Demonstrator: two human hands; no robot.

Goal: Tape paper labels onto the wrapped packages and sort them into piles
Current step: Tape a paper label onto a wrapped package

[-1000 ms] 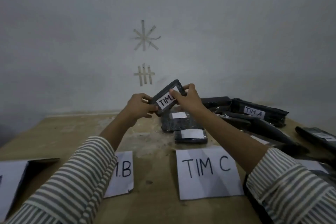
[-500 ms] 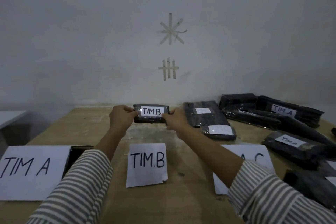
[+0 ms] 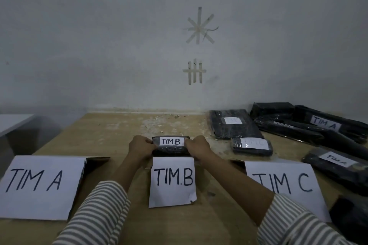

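Note:
A small black wrapped package point(image 3: 170, 148) with a white "TIM.B" label lies on the wooden table point(image 3: 111, 135), just behind the "TIM.B" paper sign point(image 3: 172, 182). My left hand point(image 3: 140, 147) grips its left end and my right hand point(image 3: 198, 148) grips its right end. A "TIM A" sign point(image 3: 37, 185) lies at the left and a "TIM C" sign point(image 3: 282, 183) at the right. Behind the "TIM C" sign sit two labelled black packages, a small one point(image 3: 252, 146) and a larger flat one point(image 3: 233, 124).
Several long black packages marked "TIM A" point(image 3: 326, 125) are heaped at the right back, and another point(image 3: 338, 165) lies nearer. A dark package corner point(image 3: 350, 219) shows at the lower right. Tape strips point(image 3: 196, 71) stick to the wall. A grey surface point(image 3: 14, 123) stands left of the table.
Both hands carried the "TIM.B" package from above the "TIM C" pile leftward, then lowered it toward me onto the table behind the "TIM.B" sign.

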